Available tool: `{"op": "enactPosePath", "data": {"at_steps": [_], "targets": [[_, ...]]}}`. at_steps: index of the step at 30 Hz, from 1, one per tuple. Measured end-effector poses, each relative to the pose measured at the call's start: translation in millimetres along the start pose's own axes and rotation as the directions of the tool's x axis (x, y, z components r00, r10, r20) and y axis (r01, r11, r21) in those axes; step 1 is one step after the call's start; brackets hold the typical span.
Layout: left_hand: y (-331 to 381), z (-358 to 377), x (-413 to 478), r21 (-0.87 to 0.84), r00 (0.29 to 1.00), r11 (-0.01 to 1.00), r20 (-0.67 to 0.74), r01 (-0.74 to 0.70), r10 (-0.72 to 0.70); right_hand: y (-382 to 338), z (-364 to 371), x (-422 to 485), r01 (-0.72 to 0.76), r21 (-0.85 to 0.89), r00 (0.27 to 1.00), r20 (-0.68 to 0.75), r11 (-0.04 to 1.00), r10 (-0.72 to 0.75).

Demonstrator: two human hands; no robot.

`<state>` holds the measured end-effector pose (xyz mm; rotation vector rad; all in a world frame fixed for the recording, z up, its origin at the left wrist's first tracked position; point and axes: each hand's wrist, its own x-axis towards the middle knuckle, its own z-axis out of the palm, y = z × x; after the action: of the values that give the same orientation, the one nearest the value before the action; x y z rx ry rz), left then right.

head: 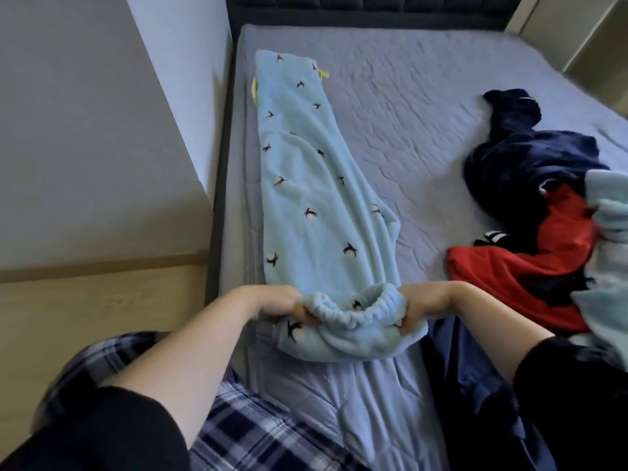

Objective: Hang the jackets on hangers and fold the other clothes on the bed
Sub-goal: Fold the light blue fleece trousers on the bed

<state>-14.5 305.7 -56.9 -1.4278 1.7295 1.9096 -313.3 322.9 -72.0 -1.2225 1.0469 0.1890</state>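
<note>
Both hands on the waistband now; the left hand has its fingers curled tight round the left end of the elastic, and the right hand pinches the right end the same way, with the band bunched between them. The pale blue pyjama trousers lie flat on the bed, hugging its left edge. The long axis runs straight away from the person, from the near edge up toward the far left corner by the headboard; the waist points back at the wearer of the camera and the cuffs point at the headboard (a scrap of yellow peeks out up there, what it is I can't tell). Neither hand is nearer, one sits at each end of the band, square across that axis. So the fold, I'd judge, goes forward along the length, waist carried up toward the cuffs. Well apart on the right side of the bed wait a navy garment and a red garment, heaped and unfolded.
</note>
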Motion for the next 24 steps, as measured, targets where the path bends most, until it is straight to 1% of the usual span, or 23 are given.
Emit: {"op": "enactPosePath", "data": {"at_steps": [2,3,4,5,6,7,8,9,10,11,12,13,14,15,16,17,18,19,20,21,22,23,24], "targets": [[-0.3,-1.4,0.5,-0.046,0.996,0.999,0.085,0.003,0.001,-5.9,-4.1,1.1,-0.001,0.032,0.987,0.161,0.999,-0.004],[0.7,-3.8,0.0,-0.085,0.997,0.996,0.075,-0.021,0.027,-10.3,-8.5,1.0,0.013,-0.003,0.987,0.158,1.000,-0.012],[3.1,-7.8,-0.3,-0.148,0.997,0.987,0.020,-0.066,0.070,-17.0,-12.5,-0.4,0.031,-0.083,0.996,0.090,0.996,-0.024],[6.5,-12.8,0.0,-0.238,0.989,0.961,-0.079,-0.141,0.125,-23.3,-17.8,-1.7,0.048,-0.174,0.998,-0.029,0.984,-0.053],[11.3,-17.8,0.5,-0.324,0.958,0.914,-0.225,-0.244,0.176,-29.0,-23.8,-3.4,0.061,-0.219,0.980,-0.170,0.974,-0.100],[17.0,-23.4,1.8,-0.370,0.893,0.858,-0.406,-0.356,0.196,-33.2,-30.7,-4.5,0.096,-0.198,0.940,-0.305,0.976,-0.154],[22.5,-30.0,4.2,-0.372,0.789,0.810,-0.591,-0.453,0.170,-39.9,-37.3,-6.1,0.167,-0.113,0.880,-0.431,0.980,-0.200],[27.1,-36.9,8.0,-0.349,0.658,0.780,-0.745,-0.520,0.106,-48.9,-42.9,-6.7,0.271,-0.009,0.801,-0.552,0.963,-0.231],[30.4,-42.6,12.2,-0.312,0.521,0.770,-0.853,-0.557,0.031,-59.8,-47.1,-4.5,0.373,0.062,0.704,-0.668,0.926,-0.239],[32.0,-47.5,15.9,-0.269,0.391,0.779,-0.920,-0.567,-0.033,-72.5,-51.6,-0.2,0.434,0.063,0.581,-0.782,0.899,-0.226],[32.1,-50.8,18.6,-0.235,0.285,0.797,-0.955,-0.556,-0.083,-85.3,-57.5,6.2,0.430,0.003,0.434,-0.878,0.903,-0.204],[32.1,-53.1,20.6,-0.204,0.212,0.809,-0.972,-0.551,-0.101,-95.8,-64.0,14.5,0.385,-0.056,0.289,-0.941,0.921,-0.178],[30.8,-54.0,22.3,-0.137,0.153,0.823,-0.986,-0.551,-0.062,-103.7,-70.0,24.0,0.327,-0.092,0.180,-0.971,0.941,-0.158],[30.0,-53.1,22.5,0.006,0.081,0.856,-0.995,-0.517,0.056,-109.2,-75.9,34.3,0.278,-0.088,0.117,-0.985,0.957,-0.124],[30.1,-49.3,23.3,0.209,0.018,0.870,-0.970,-0.446,0.242,-112.0,-80.2,43.9,0.253,-0.044,0.119,-0.990,0.966,-0.076],[30.0,-44.2,26.4,0.416,0.000,0.834,-0.895,-0.362,0.447,-112.2,-82.0,52.4,0.228,0.005,0.169,-0.985,0.974,-0.035],[29.5,-38.9,32.0,0.581,0.037,0.759,-0.786,-0.296,0.617,-110.4,-81.0,60.2,0.186,0.020,0.249,-0.968,0.982,-0.028],[29.2,-33.7,38.4,0.685,0.141,0.691,-0.679,-0.232,0.721,-107.8,-77.5,68.4,0.133,-0.005,0.338,-0.940,0.991,-0.051],[28.2,-28.4,44.8,0.733,0.293,0.663,-0.608,-0.152,0.738,-103.9,-72.6,76.5,0.085,-0.054,0.403,-0.911,0.995,-0.084],[25.7,-24.3,51.7,0.741,0.451,0.670,-0.581,-0.050,0.677,-99.5,-68.3,83.0,0.060,-0.098,0.424,-0.898,0.993,-0.114],[21.9,-22.7,59.4,0.717,0.567,0.696,-0.590,0.040,0.575,-97.2,-64.0,86.3,0.058,-0.123,0.402,-0.905,0.991,-0.136],[17.1,-23.4,65.9,0.675,0.640,0.730,-0.607,0.103,0.471,-94.3,-61.3,87.7,0.064,-0.134,0.337,-0.930,0.989,-0.147],[12.0,-25.3,70.9,0.628,0.691,0.765,-0.615,0.138,0.380,-91.1,-59.8,87.1,0.067,-0.129,0.248,-0.958,0.989,-0.142]]}}
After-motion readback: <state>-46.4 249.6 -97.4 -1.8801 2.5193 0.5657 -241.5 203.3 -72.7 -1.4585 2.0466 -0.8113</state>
